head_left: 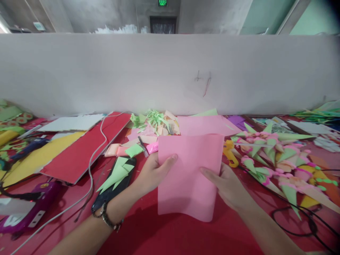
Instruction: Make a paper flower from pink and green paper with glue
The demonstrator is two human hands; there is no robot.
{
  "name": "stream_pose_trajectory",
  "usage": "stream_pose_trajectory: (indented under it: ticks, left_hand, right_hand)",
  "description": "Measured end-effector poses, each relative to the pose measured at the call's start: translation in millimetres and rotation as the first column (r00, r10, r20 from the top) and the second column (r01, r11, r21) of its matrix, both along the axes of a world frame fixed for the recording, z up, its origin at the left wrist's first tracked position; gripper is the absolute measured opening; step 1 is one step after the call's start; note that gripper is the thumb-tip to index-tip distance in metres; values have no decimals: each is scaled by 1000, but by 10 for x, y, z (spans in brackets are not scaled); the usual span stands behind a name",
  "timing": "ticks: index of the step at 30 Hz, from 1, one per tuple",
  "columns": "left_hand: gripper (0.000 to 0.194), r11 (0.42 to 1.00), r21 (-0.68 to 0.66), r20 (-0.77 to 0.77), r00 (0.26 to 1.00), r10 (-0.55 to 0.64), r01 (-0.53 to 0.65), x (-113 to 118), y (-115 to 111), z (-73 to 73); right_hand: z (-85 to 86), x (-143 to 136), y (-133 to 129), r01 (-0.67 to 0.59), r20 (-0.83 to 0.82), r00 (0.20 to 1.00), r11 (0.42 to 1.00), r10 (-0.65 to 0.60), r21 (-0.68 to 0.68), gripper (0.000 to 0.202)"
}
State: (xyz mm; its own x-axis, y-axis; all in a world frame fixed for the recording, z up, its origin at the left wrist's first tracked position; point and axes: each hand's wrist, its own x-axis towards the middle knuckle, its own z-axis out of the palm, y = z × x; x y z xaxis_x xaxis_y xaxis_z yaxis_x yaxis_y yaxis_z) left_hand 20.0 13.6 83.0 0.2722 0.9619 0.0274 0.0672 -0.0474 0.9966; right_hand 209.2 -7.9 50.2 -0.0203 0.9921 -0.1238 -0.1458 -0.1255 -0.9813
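A pink sheet of paper (190,187) is held up in front of me, its lower edge slightly wavy. My left hand (154,171) grips its left side, thumb on the near face and fingers hidden behind. On the right side, my right hand (228,186) pinches the sheet the same way. Green paper cones (118,173) lie on a black phone-like slab (130,182) left of my left hand. Close to my right hand is a yellow glue gun (230,153). Behind the held sheet lies another pink sheet (202,124).
Finished-looking paper cone figures (281,152) are heaped at right, beside a black cable (292,233). A red board (87,152), a white cord (91,173) and a purple power strip (39,209) occupy the left. Green scraps (154,120) sit against the white partition (132,74).
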Motion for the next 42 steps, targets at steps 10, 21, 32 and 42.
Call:
stream_pose_trajectory:
  ticks: [10, 21, 32, 42]
  left_hand:
    - [26, 1000, -19, 29, 1000, -8, 8, 13, -12, 30]
    - [29, 1000, -22, -7, 1000, -6, 6, 19, -12, 8]
    - [37, 967, 252, -375, 924, 67, 33, -145, 68, 171]
    - [42, 828, 253, -783, 608, -129, 501, -142, 124, 434]
  right_hand:
    - [14, 15, -19, 2, 46, 999, 1000, -1, -8, 35]
    - [-1, 19, -34, 10, 31, 999, 1000, -9, -12, 35]
    - [270, 112, -11, -13, 341, 928, 905, -147, 425, 55]
    - [601, 23, -94, -438, 899, 419, 840, -124, 320, 33]
